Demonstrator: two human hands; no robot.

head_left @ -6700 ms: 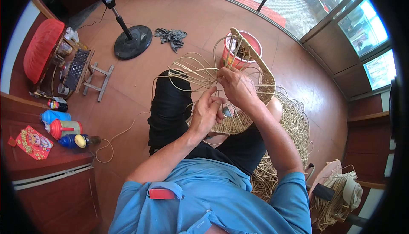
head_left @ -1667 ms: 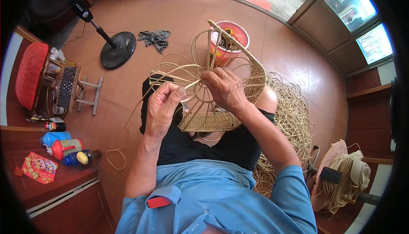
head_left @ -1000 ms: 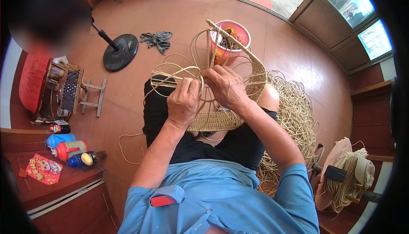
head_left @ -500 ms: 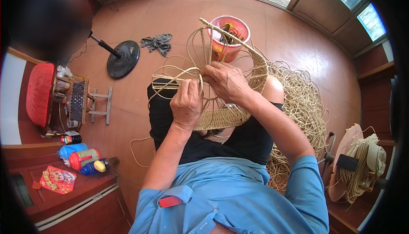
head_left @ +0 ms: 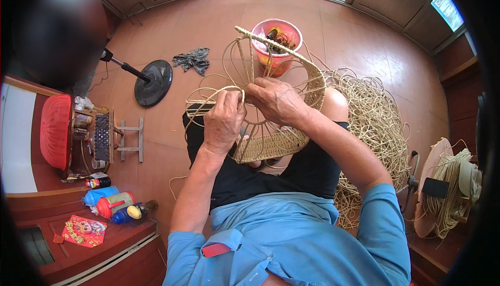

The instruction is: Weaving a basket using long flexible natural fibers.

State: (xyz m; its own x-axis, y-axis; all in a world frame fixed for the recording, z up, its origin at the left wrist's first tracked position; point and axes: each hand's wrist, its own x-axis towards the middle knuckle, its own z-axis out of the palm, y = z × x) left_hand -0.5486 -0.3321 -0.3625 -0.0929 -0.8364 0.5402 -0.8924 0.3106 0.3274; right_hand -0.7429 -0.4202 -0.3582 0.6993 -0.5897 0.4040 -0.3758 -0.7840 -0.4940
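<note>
A round, partly woven straw-coloured basket [head_left: 272,147] rests across my knees, its braided wall curving along the near and right sides. Loose loops and thin spokes of cord spread over its open middle. At the left of that middle, my left hand [head_left: 224,122] pinches a strand of cord [head_left: 229,88], fingers closed on it. Right beside it my right hand [head_left: 276,100] is also closed, fingertips at the point where the spokes gather. Just what lies between the right fingertips is hidden. A thick braided rim piece [head_left: 260,39] sticks up beyond the right hand.
A big heap of cord [head_left: 372,124] lies on the floor by my right leg. Beyond the basket stands a pink bucket [head_left: 278,62]. A pedestal fan's base [head_left: 153,83] and a dark rag [head_left: 191,60] are at the left. A cord reel [head_left: 445,192] stands at the right.
The view has shifted slightly. Both hands stay pinched close together at the basket's middle. The left hand has turned a little, and the cord loop beside it has changed shape.
</note>
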